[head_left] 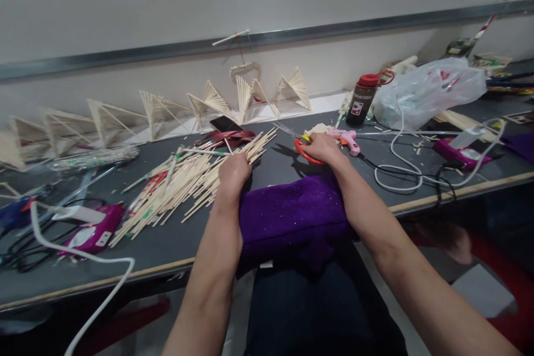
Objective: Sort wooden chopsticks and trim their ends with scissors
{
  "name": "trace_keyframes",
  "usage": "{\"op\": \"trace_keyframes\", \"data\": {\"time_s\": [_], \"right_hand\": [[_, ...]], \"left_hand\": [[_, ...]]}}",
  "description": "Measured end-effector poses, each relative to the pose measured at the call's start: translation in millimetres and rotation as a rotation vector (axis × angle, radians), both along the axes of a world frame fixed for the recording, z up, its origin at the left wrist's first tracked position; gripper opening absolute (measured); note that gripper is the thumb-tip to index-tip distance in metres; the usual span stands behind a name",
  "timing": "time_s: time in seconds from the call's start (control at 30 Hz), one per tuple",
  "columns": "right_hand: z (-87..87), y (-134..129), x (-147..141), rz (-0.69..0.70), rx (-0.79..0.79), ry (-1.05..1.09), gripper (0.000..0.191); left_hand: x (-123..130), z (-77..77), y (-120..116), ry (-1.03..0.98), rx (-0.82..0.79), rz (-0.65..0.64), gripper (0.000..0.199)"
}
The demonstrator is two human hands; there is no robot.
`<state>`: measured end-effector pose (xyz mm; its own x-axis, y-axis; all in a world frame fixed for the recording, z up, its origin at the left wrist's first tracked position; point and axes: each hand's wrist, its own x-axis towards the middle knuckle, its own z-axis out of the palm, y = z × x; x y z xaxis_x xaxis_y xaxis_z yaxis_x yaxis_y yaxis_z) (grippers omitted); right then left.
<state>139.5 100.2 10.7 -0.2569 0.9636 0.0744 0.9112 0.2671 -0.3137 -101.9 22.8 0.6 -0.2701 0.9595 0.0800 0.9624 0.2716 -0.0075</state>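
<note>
My left hand (234, 171) is closed at the right end of a loose pile of thin wooden sticks (196, 169). One short stick (227, 146) pokes up from its fingers; the fingertips are hidden. Orange-handled scissors (307, 154) with a yellow inner part are gripped in my right hand (321, 147), blades pointing back and left over the table. A pink glue gun (348, 139) lies just right of that hand. Purple cloth (292, 206) dotted with white specks spans the table edge and my lap, between my forearms.
Fan-shaped stick structures (208, 103) line the wall behind a dark red ribbon (229, 138). A dark bottle with a red lid (362, 99) stands beside a plastic bag (429, 89). Magenta power strips (94, 228) with trailing white cables (400, 178) lie on both sides.
</note>
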Motion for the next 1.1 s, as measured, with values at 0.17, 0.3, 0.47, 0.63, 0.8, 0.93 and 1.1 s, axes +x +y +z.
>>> {"op": "trace_keyframes", "data": {"time_s": [0.17, 0.3, 0.47, 0.63, 0.8, 0.93, 1.1], "right_hand": [[2.2, -4.2, -1.4, 0.072, 0.026, 0.025, 0.065], [0.8, -2.3, -1.0, 0.02, 0.008, -0.008, 0.066], [-1.5, 3.7, 1.3, -0.125, -0.026, -0.064, 0.061], [-0.8, 4.8, 2.6, -0.162, -0.037, -0.072, 0.05], [-2.4, 0.0, -2.0, -0.149, -0.037, -0.07, 0.05], [-4.5, -4.2, -10.6, -0.081, -0.041, -0.062, 0.048], [1.0, -15.7, -16.6, -0.051, -0.023, -0.066, 0.05]], "left_hand": [[-11.2, -2.7, 1.9, -0.026, 0.023, 0.053, 0.03], [-11.9, 1.3, -0.4, -0.03, 0.012, 0.073, 0.028], [0.8, 7.1, -2.5, 0.0, 0.12, -0.012, 0.028], [20.9, 7.5, -2.9, 0.016, 0.232, -0.156, 0.027], [26.2, 5.8, -1.9, 0.018, 0.26, -0.215, 0.023], [25.8, 5.5, 0.3, 0.019, 0.254, -0.214, 0.023], [24.4, 9.3, 0.1, 0.002, 0.245, -0.189, 0.026]]}}
